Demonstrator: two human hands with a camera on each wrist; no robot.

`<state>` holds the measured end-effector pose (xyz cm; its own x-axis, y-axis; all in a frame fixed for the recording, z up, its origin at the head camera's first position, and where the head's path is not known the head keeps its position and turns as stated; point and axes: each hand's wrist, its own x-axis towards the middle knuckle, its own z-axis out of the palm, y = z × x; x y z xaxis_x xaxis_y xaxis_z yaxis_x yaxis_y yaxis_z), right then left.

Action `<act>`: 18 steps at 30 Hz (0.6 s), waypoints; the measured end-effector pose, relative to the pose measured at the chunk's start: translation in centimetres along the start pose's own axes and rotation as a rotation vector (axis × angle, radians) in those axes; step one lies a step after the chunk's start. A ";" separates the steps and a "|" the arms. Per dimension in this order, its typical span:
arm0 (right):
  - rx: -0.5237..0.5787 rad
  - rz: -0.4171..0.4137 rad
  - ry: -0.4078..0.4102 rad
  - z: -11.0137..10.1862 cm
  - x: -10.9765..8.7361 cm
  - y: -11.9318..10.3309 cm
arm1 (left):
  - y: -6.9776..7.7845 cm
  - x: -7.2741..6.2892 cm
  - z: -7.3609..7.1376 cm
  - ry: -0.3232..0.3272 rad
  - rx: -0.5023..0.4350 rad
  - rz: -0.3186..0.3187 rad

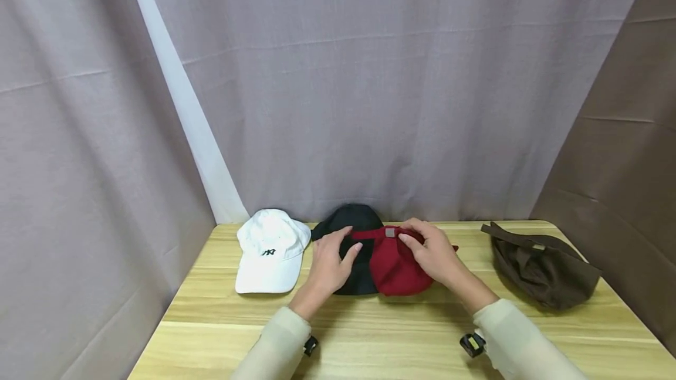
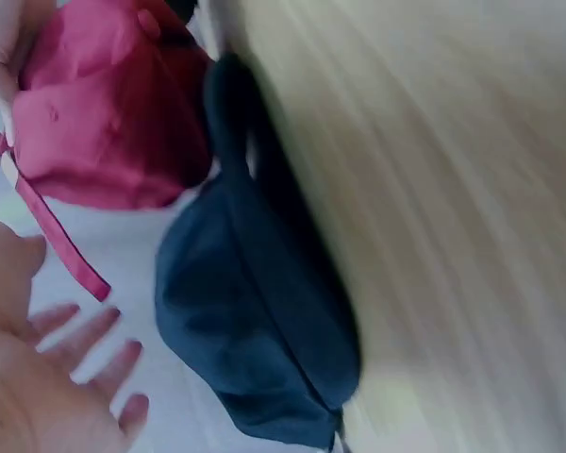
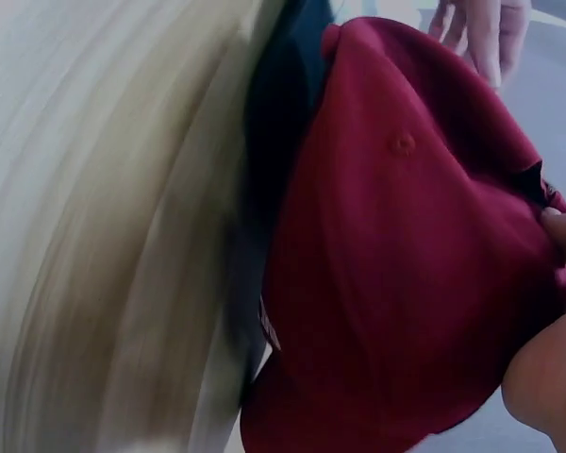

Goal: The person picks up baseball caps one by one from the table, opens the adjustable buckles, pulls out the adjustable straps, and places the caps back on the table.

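In the head view a red cap is held up over the wooden table, its strap sticking out leftward from a metal buckle. My right hand pinches the cap's back edge beside that buckle, as the right wrist view also shows with thumb on red cloth. My left hand is near the strap's free end, fingers spread; the left wrist view shows this hand apart from the strap. Behind the red cap lies a black hat, partly covered.
A white cap with a dark emblem sits on the left of the table. On the right lies a dark brown cap, its strap sticking up. Grey curtains hang behind the table's back edge.
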<state>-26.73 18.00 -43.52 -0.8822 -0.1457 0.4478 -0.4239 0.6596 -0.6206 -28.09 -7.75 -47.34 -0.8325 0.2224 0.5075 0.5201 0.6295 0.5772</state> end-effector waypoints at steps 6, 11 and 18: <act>0.138 -0.015 -0.049 0.5 0.1 -0.1 | 1.4 0.6 0.4 -0.031 -0.166 0.153; 0.170 -0.028 -0.128 1.2 -0.4 0.7 | 1.9 0.4 0.9 -0.153 -0.190 0.140; 0.179 -0.012 -0.161 1.4 -0.7 1.3 | 2.1 0.8 1.6 -0.201 -0.196 0.071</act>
<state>-26.98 17.87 -45.53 -0.8921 -0.2775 0.3566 -0.4515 0.5179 -0.7266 -27.95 -5.02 -46.75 -0.8036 0.4159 0.4257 0.5892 0.4554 0.6674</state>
